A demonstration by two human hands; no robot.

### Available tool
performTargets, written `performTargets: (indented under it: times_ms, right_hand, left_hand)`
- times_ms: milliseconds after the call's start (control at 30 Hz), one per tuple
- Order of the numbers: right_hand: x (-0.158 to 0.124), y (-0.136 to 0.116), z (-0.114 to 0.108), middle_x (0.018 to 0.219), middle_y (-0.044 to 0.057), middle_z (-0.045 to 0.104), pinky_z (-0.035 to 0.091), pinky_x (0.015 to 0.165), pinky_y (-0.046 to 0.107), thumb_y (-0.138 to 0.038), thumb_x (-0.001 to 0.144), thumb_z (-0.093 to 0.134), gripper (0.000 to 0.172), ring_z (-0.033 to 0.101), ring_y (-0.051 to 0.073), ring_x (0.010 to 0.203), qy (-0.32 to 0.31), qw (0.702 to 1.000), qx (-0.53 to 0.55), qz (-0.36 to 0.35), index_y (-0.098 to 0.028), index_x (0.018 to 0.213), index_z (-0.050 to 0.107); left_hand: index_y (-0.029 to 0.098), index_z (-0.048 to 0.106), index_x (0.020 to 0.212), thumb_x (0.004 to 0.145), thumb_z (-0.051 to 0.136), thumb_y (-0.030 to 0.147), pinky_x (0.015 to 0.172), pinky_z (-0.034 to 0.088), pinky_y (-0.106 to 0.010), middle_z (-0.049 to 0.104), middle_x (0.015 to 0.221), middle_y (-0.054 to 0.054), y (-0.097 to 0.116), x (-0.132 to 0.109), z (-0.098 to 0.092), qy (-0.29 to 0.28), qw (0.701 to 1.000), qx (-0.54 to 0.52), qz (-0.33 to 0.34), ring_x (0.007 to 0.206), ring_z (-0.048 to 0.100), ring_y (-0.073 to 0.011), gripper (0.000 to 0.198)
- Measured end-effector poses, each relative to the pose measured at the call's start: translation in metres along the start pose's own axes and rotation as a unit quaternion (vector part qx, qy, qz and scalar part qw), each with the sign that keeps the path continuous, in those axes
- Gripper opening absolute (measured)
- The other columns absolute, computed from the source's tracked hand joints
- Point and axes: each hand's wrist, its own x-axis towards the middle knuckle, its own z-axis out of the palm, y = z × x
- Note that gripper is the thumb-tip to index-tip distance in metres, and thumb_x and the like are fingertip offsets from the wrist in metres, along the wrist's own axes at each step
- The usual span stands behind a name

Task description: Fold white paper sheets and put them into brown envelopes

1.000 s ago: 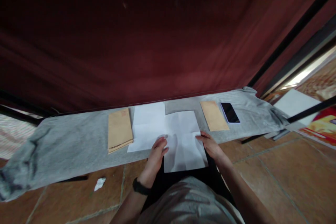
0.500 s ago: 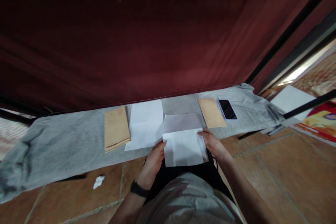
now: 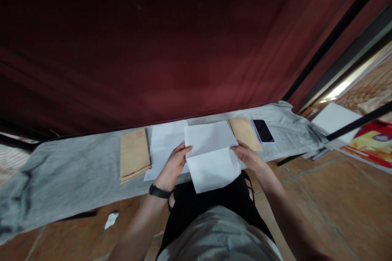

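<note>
We stretch both arms forward: left arm slants in from lower left, right arm from lower right. Our left hand pinches, thumb on top, fingers curled, partly hidden. Our right hand pinches likewise. Hands apart, roughly level, thumbs pointing inward. Forearms bare, left one blurred.

White paper; tan envelopes; grey cloth; dark red curtain; black wristband
</note>
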Motion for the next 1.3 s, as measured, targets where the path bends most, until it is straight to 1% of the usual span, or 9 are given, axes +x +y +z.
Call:
performTargets:
  times_ms: [133, 267, 400, 500, 633, 733, 867, 1167, 1300]
  right_hand:
    - [0.016, -0.027, -0.004, 0.102, 0.003, 0.078, 0.053, 0.083, 0.031, -0.038, 0.073, 0.082, 0.038, 0.07, 0.02, 0.09, 0.013, 0.994, -0.06, -0.086, -0.022, 0.106, 0.073]
    - [0.029, -0.055, -0.005, 0.094, 0.001, 0.078, 0.052, 0.088, 0.034, -0.04, 0.073, 0.083, 0.029, 0.069, 0.02, 0.09, 0.011, 0.972, -0.121, -0.202, -0.023, 0.095, 0.075]
    - [0.031, -0.065, -0.006, 0.103, 0.003, 0.076, 0.05, 0.097, 0.039, -0.041, 0.08, 0.079, 0.02, 0.068, 0.022, 0.102, 0.031, 0.926, -0.205, -0.316, -0.025, 0.09, 0.074]
    - [0.029, -0.047, -0.014, 0.113, 0.006, 0.073, 0.047, 0.103, 0.042, -0.037, 0.081, 0.077, 0.016, 0.064, 0.025, 0.113, 0.039, 0.882, -0.293, -0.368, -0.025, 0.089, 0.073]
    - [0.026, 0.007, -0.033, 0.119, 0.007, 0.071, 0.048, 0.104, 0.047, -0.031, 0.088, 0.067, 0.013, 0.062, 0.027, 0.119, 0.046, 0.842, -0.405, -0.353, -0.026, 0.098, 0.074]
    - [0.022, 0.05, -0.048, 0.13, 0.008, 0.066, 0.045, 0.108, 0.051, -0.025, 0.092, 0.059, 0.027, 0.058, 0.028, 0.126, 0.026, 0.803, -0.498, -0.327, -0.027, 0.117, 0.071]
    - [0.013, 0.084, -0.059, 0.14, 0.01, 0.061, 0.043, 0.112, 0.053, -0.021, 0.095, 0.055, 0.037, 0.053, 0.028, 0.133, -0.003, 0.756, -0.576, -0.312, -0.027, 0.13, 0.065]
    - [-0.012, 0.097, -0.062, 0.157, 0.006, 0.044, 0.034, 0.12, 0.055, -0.003, 0.078, 0.051, 0.075, 0.038, 0.027, 0.146, -0.068, 0.703, -0.626, -0.332, -0.028, 0.148, 0.048]
    - [-0.001, 0.091, -0.063, 0.157, 0.004, 0.044, 0.031, 0.122, 0.054, -0.002, 0.078, 0.049, 0.074, 0.037, 0.027, 0.147, -0.051, 0.702, -0.639, -0.31, -0.028, 0.147, 0.051]
  left_hand:
    - [0.013, 0.073, 0.1, 0.062, 0.088, 0.029, 0.079, 0.054, -0.029, 0.078, 0.088, -0.005, 0.031, -0.006, 0.018, -0.057, 0.989, 0.066, 0.119, 0.078, 0.071, -0.0188, 0.043]
    - [0.017, 0.073, 0.088, 0.072, 0.082, 0.034, 0.076, 0.053, -0.03, 0.076, 0.08, -0.002, 0.054, -0.009, 0.025, -0.023, 0.945, 0.181, 0.272, 0.076, 0.069, -0.0185, 0.025]
    - [0.021, 0.075, 0.086, 0.083, 0.071, 0.027, 0.092, 0.051, -0.038, 0.076, 0.096, -0.004, 0.057, -0.009, 0.016, -0.015, 0.819, 0.348, 0.456, 0.095, 0.068, -0.0214, 0.007]
    - [0.024, 0.074, 0.091, 0.089, 0.059, 0.016, 0.101, 0.048, -0.045, 0.076, 0.107, -0.005, 0.036, -0.006, 0.0, -0.056, 0.732, 0.433, 0.523, 0.11, 0.064, -0.0231, 0.018]
    - [0.024, 0.072, 0.099, 0.088, 0.045, 0.002, 0.1, 0.052, -0.046, 0.073, 0.118, -0.006, -0.016, 0.008, -0.028, -0.099, 0.705, 0.482, 0.511, 0.119, 0.062, -0.0214, 0.036]
    - [0.023, 0.07, 0.102, 0.084, 0.042, -0.004, 0.105, 0.052, -0.046, 0.07, 0.123, -0.007, -0.053, 0.02, -0.044, -0.131, 0.699, 0.519, 0.474, 0.124, 0.06, -0.0199, 0.043]
    - [0.021, 0.07, 0.107, 0.08, 0.042, -0.008, 0.11, 0.05, -0.047, 0.068, 0.128, -0.007, -0.081, 0.027, -0.054, -0.145, 0.69, 0.569, 0.425, 0.131, 0.056, -0.0198, 0.048]
    - [0.021, 0.064, 0.123, 0.085, 0.04, -0.006, 0.117, 0.044, -0.048, 0.061, 0.139, -0.008, -0.084, 0.027, -0.052, -0.113, 0.703, 0.588, 0.384, 0.142, 0.045, -0.0193, 0.052]
    - [0.02, 0.064, 0.123, 0.086, 0.039, -0.005, 0.118, 0.042, -0.047, 0.06, 0.14, -0.008, -0.074, 0.041, -0.044, -0.118, 0.694, 0.602, 0.377, 0.144, 0.042, -0.0191, 0.051]
